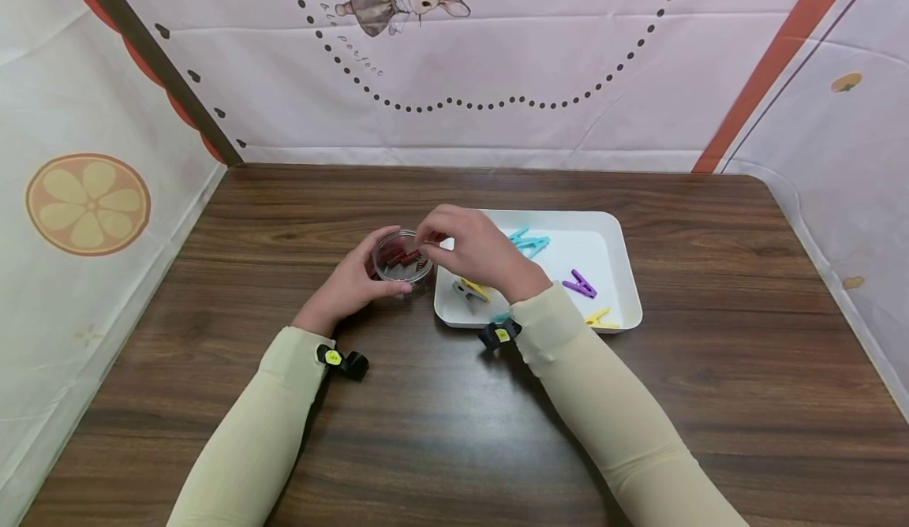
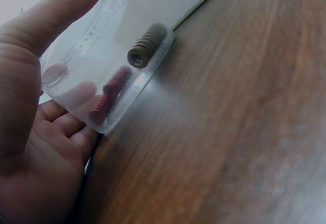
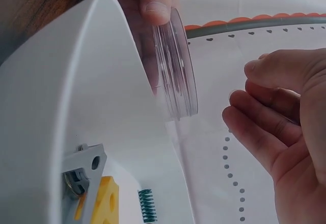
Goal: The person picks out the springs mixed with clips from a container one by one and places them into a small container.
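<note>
Now we see our left hand gripping the small clear plastic jar on the dark wooden counter, beside the white rectangular plastic tray. Red coil springs and a brown coil spring lie inside. Our right hand hovers above its mouth, fingers loosely curled, holding nothing.

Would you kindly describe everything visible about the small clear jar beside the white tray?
The small clear jar is a round, low, open-topped container of what looks like transparent plastic. It stands upright on the wooden table, close against the left edge of the white tray. Inside lie a few coil springs: red ones and a darker brownish one. The left hand grips its side, and the right hand hovers over its mouth, fingertips just above the rim.
</note>
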{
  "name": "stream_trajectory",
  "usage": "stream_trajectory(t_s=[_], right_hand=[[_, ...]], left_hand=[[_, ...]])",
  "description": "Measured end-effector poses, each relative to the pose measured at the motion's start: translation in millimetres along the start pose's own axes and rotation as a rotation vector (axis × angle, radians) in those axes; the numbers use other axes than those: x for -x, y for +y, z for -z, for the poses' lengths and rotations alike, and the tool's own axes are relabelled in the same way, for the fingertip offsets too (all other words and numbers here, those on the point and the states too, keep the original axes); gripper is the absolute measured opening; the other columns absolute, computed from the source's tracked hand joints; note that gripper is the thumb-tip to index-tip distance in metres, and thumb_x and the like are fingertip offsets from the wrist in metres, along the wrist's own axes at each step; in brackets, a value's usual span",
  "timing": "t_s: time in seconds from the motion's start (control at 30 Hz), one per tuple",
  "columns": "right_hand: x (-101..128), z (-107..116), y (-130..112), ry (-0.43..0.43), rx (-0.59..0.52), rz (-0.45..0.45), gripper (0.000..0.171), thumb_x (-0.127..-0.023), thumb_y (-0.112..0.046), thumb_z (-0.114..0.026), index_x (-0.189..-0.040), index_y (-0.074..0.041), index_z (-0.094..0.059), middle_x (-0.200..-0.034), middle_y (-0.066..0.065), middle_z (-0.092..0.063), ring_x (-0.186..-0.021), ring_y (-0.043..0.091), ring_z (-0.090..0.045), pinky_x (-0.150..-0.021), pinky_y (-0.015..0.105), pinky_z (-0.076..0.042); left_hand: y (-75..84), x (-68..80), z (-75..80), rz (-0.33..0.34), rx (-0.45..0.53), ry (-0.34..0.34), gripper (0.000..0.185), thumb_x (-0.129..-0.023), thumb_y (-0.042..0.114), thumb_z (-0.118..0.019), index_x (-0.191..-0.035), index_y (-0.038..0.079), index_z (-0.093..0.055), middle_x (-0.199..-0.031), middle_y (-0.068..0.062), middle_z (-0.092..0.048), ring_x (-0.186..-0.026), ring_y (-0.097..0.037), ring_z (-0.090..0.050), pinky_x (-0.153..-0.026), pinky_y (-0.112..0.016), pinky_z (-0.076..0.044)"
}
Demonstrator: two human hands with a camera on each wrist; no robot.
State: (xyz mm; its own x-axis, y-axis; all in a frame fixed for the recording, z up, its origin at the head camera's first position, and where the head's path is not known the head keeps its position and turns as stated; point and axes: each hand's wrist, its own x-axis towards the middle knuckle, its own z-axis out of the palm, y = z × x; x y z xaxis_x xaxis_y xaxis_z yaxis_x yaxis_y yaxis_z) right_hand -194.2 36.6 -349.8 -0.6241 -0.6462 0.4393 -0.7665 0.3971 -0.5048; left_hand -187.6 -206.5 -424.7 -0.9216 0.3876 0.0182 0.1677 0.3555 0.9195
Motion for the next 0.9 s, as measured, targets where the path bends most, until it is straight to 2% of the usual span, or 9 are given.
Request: stream_trajectory(t_s=[0.23,0.33,0.5,0.63,0.9], right_hand=[[0.8,3.1,1.5,0.015,0.012,-0.017,0.008,-0.092,-0.013,-0.066,-0.098,-0.011,-0.07,-0.098,-0.001,-0.067,-0.091,0.01,-0.064,-0.084,0.026,-0.052],[0.9,4.0,2.4,0.015,0.024,-0.034,0.009,-0.092,-0.013,-0.065,-0.099,-0.011,-0.07,-0.099,0.0,-0.067,-0.092,0.01,-0.063,-0.085,0.025,-0.052],[0.6,5.6,3.8,0.023,0.038,-0.072,0.01,-0.093,-0.014,-0.065,-0.1,-0.01,-0.07,-0.099,0.0,-0.067,-0.092,0.015,-0.064,-0.085,0.028,-0.052],[0.3,6.2,5.7,0.046,0.036,-0.085,0.008,-0.092,-0.013,-0.065,-0.098,-0.01,-0.07,-0.098,0.001,-0.067,-0.091,0.019,-0.065,-0.084,0.031,-0.053],[-0.2,8.3,6.2,0.062,0.046,-0.11,0.009,-0.092,-0.012,-0.066,-0.099,-0.009,-0.07,-0.098,0.002,-0.068,-0.091,0.015,-0.064,-0.084,0.034,-0.054]], left_hand=[[1.5,-0.5,0.3,0.046,0.008,0.008,0.088,-0.073,0.024,-0.086,-0.145,0.03,-0.036,-0.146,-0.003,-0.047,-0.128,-0.021,-0.05,-0.109,-0.046,-0.038],[3.4,-1.0,0.3,0.061,0.017,0.004,0.089,-0.073,0.02,-0.086,-0.145,0.027,-0.035,-0.145,-0.006,-0.046,-0.128,-0.024,-0.05,-0.109,-0.045,-0.038],[3.1,-2.1,0.3,0.046,0.046,-0.005,0.091,-0.073,0.014,-0.086,-0.147,0.021,-0.034,-0.144,-0.012,-0.046,-0.129,-0.03,-0.048,-0.109,-0.049,-0.036],[1.4,-2.2,0.1,0.036,0.045,0.001,0.089,-0.073,0.016,-0.086,-0.145,0.024,-0.035,-0.144,-0.008,-0.047,-0.129,-0.026,-0.049,-0.11,-0.048,-0.036],[-1.1,-1.4,-0.2,0.006,0.027,0.014,0.088,-0.071,0.025,-0.088,-0.143,0.029,-0.037,-0.143,-0.004,-0.049,-0.127,-0.019,-0.051,-0.108,-0.046,-0.038]])
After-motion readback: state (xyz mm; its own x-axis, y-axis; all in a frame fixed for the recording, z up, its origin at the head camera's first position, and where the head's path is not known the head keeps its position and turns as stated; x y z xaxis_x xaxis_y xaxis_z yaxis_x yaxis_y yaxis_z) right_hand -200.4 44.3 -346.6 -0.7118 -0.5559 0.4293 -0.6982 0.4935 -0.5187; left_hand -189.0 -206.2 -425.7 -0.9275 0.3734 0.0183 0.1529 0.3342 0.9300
